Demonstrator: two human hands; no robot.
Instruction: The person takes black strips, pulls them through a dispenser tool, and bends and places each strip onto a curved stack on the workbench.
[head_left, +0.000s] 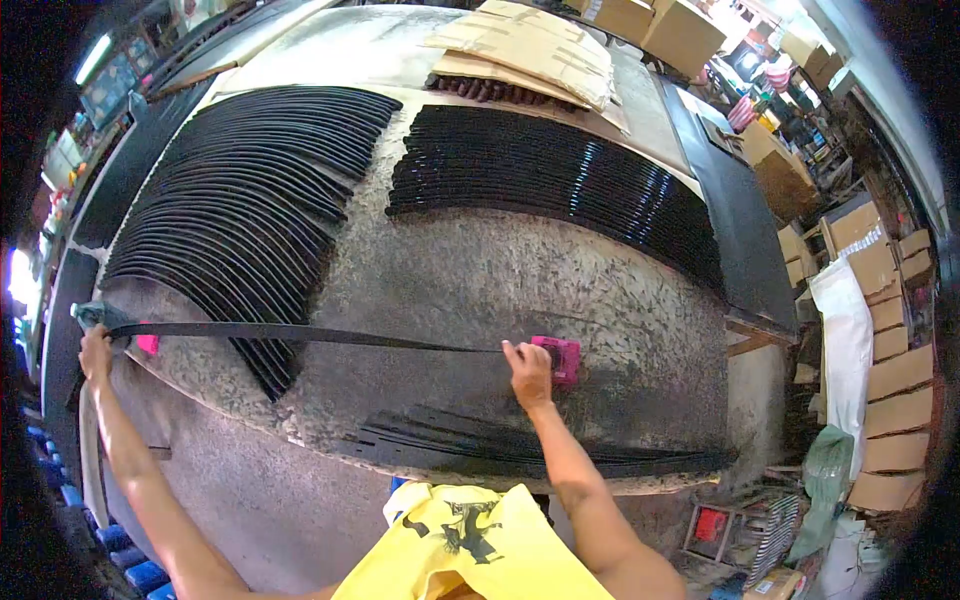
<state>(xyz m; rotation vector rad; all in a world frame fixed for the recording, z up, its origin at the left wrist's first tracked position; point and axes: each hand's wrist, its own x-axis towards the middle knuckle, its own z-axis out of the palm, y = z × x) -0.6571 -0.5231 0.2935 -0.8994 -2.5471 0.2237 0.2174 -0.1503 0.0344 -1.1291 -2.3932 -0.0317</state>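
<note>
A long black strip (310, 333) is stretched across the near part of the table. Its left end is in my left hand (97, 355), closed beside a greenish plastic piece (92, 314) at the table's left edge. At the strip's right end my right hand (530, 372) has its fingers pinched on it, against a pink block (566, 360). A smaller pink piece (148, 340) shows just right of my left hand. The strip passes over the near ends of a row of black strips (240, 190).
More black strips (560, 170) lie side by side at the back right of the table (440, 260). Loose thin strips (450, 440) lie along the near edge. Cardboard sheets (530, 50) are stacked at the back. A dark board (735, 220) borders the right side.
</note>
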